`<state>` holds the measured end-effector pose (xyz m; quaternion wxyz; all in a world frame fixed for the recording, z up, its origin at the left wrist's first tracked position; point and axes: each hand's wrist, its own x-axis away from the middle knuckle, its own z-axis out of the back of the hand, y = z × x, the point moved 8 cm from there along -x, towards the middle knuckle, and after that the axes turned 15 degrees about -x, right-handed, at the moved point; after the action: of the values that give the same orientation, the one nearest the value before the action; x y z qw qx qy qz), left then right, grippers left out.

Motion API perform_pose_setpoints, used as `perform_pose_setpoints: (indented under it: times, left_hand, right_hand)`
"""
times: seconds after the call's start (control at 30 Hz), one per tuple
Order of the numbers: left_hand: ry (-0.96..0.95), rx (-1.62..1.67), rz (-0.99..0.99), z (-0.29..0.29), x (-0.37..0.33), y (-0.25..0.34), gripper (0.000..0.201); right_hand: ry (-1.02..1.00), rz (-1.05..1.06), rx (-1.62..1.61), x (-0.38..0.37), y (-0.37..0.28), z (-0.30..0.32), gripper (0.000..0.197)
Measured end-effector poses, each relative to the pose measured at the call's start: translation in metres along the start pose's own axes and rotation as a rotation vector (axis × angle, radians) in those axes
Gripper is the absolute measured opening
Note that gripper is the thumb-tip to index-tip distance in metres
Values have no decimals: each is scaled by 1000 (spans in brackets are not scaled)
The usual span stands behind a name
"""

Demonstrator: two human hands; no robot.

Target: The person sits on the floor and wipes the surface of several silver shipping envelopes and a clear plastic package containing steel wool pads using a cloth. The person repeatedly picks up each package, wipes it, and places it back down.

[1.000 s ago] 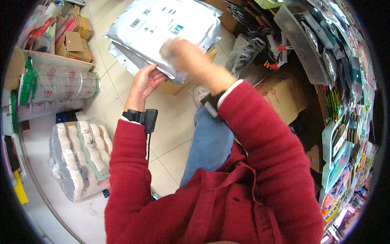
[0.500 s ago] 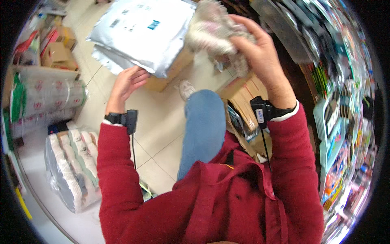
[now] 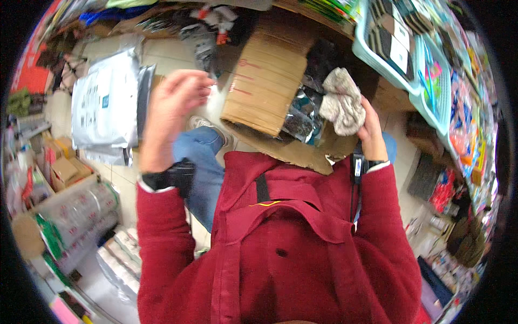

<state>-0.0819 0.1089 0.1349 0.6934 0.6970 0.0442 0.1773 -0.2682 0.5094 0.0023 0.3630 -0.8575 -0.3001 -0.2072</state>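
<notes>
My right hand (image 3: 372,131) grips a crumpled, grey-stained white cloth rag (image 3: 344,102) at its right edge. The rag hangs over the right side of an open cardboard box (image 3: 264,81) between my knees. Inside the box lie dark items in clear plastic wrapping (image 3: 303,117). My left hand (image 3: 181,97) is raised left of the box, blurred by motion; its fingers look bent, and whether they hold anything cannot be made out. Beyond it, on the left, lies a stack of white plastic mailing bags (image 3: 105,102), apart from the hand.
Light blue baskets (image 3: 388,67) with packaged goods stand at the upper right. A roll of clear wrap (image 3: 81,218) lies at the left, near a small open carton (image 3: 67,170). White knit bundles in plastic (image 3: 121,259) sit at lower left. My shoe (image 3: 202,123) rests on the tiled floor.
My view has turned right, toward the cardboard box. My left hand has come off the white mailing bags. My right hand has brought the rag from beside the bags to over the box.
</notes>
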Motion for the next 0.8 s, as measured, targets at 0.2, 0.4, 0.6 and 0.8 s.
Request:
perform_pose_setpoints:
  times: [0.2,0.4,0.6,0.8]
  left_hand:
    - [-647,-112,688,-232,8,-177,45]
    - [-383,-444,381,-272,-7,-216,63]
    - [-313,-266,495,-341,-76,-229,40]
    - [-165,227,860,-386,-141,-304,26]
  right_hand:
    - [1,175,-8,-40,-42,31,28]
    - [103,227,-165,-72,-59,51,27]
    - [251,327,-297,-65,-67,81,33]
    - [331,419,-256,-29,-75,85,49]
